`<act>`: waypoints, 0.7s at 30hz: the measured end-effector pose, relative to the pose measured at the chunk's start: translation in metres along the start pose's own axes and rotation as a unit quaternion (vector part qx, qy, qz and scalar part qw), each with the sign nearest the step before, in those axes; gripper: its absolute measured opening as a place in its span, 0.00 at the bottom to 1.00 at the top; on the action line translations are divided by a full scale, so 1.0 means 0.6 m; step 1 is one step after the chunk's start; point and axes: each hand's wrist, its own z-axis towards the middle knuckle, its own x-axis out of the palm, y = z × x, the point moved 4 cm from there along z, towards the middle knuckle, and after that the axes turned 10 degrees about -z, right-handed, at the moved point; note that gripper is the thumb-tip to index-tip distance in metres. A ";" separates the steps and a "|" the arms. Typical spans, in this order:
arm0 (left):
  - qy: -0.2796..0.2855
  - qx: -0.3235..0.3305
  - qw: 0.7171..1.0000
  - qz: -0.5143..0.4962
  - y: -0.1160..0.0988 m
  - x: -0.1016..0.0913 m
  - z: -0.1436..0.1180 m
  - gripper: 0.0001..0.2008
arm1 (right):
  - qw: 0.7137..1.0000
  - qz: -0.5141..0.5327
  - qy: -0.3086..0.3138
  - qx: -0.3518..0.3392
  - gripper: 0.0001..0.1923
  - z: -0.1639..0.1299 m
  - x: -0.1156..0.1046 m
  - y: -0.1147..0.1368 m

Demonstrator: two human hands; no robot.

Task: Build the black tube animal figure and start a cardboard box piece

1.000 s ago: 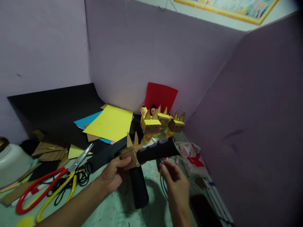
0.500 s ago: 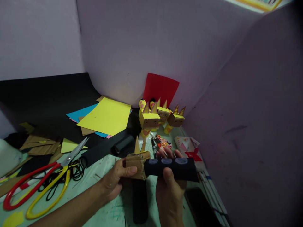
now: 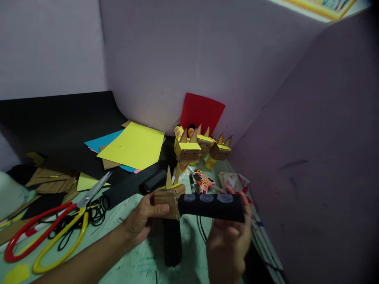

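left hand (image 3: 142,221) pinches cardboard head (image 3: 167,198); right hand (image 3: 229,240) grips black tube (image 3: 211,207). risk: twisting could tear the head-to-tube joint or bend the ears.

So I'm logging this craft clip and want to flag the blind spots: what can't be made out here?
Head view only:
- Right hand: blurred; its grip on the black tube is unclear.
- Cardboard head: its face is turned away, partly behind the left hand.
- Black roll: its top is hidden by the cardboard head.
- White container: cut off by the left edge.
- Framed picture: cut off at the top.
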 end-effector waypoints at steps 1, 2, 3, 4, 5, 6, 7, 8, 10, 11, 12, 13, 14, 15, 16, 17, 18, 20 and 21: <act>-0.011 0.005 1.000 -0.001 -0.004 -0.003 0.001 0.23 | 0.999 -0.013 -0.039 -0.033 0.31 0.006 -0.012 0.012; -0.022 0.010 1.000 -0.003 -0.007 -0.006 0.002 0.22 | 0.995 -0.034 -0.078 -0.059 0.27 0.011 -0.026 0.024; -0.028 0.013 1.000 -0.006 -0.010 -0.008 0.003 0.21 | 0.989 -0.065 -0.108 -0.078 0.23 0.015 -0.039 0.035; -0.030 0.016 0.999 -0.010 -0.013 -0.010 0.004 0.21 | 0.982 -0.112 -0.125 -0.089 0.19 0.019 -0.052 0.047; -0.029 0.019 0.999 -0.012 -0.016 -0.012 0.005 0.20 | 0.974 -0.172 -0.119 -0.088 0.15 0.023 -0.063 0.057; -0.027 0.021 0.999 -0.014 -0.019 -0.013 0.006 0.20 | 0.965 -0.231 -0.093 -0.086 0.14 0.027 -0.070 0.067; -0.024 0.022 0.999 -0.014 -0.022 -0.013 0.006 0.20 | 0.952 -0.291 -0.042 -0.079 0.14 0.031 -0.074 0.075; -0.021 0.022 0.999 -0.013 -0.026 -0.013 0.007 0.20 | 0.938 -0.338 0.019 -0.076 0.15 0.034 -0.075 0.081; -0.014 0.027 0.999 -0.012 -0.034 -0.014 0.007 0.19 | 0.905 -0.397 0.113 -0.102 0.17 0.038 -0.073 0.094; -0.013 0.029 0.999 -0.012 -0.037 -0.015 0.008 0.18 | 0.892 -0.411 0.143 -0.124 0.17 0.040 -0.071 0.100; -0.012 0.030 0.999 -0.013 -0.041 -0.015 0.008 0.16 | 0.881 -0.418 0.161 -0.149 0.17 0.042 -0.068 0.106; -0.012 0.029 0.999 -0.014 -0.044 -0.016 0.008 0.15 | 0.873 -0.424 0.175 -0.168 0.18 0.045 -0.066 0.110; -0.010 0.026 0.999 -0.015 -0.045 -0.016 0.007 0.15 | 0.866 -0.427 0.186 -0.184 0.19 0.048 -0.063 0.113; -0.007 0.020 1.000 -0.016 -0.046 -0.016 0.007 0.15 | 0.861 -0.427 0.196 -0.196 0.19 0.050 -0.060 0.115; -0.002 0.014 1.000 -0.016 -0.047 -0.016 0.007 0.15 | 0.857 -0.425 0.204 -0.206 0.19 0.053 -0.059 0.116; 0.003 0.008 1.000 -0.015 -0.046 -0.015 0.006 0.16 | 0.855 -0.423 0.211 -0.213 0.19 0.055 -0.057 0.118; 0.010 0.001 1.000 -0.012 -0.045 -0.013 0.006 0.16 | 0.856 -0.417 0.217 -0.217 0.19 0.056 -0.057 0.119; 0.023 -0.008 1.000 -0.012 -0.043 -0.011 0.005 0.17 | 0.860 -0.402 0.249 -0.193 0.18 0.055 -0.054 0.118; 0.026 -0.010 1.000 -0.015 -0.042 -0.010 0.005 0.17 | 0.862 -0.394 0.276 -0.160 0.18 0.053 -0.052 0.115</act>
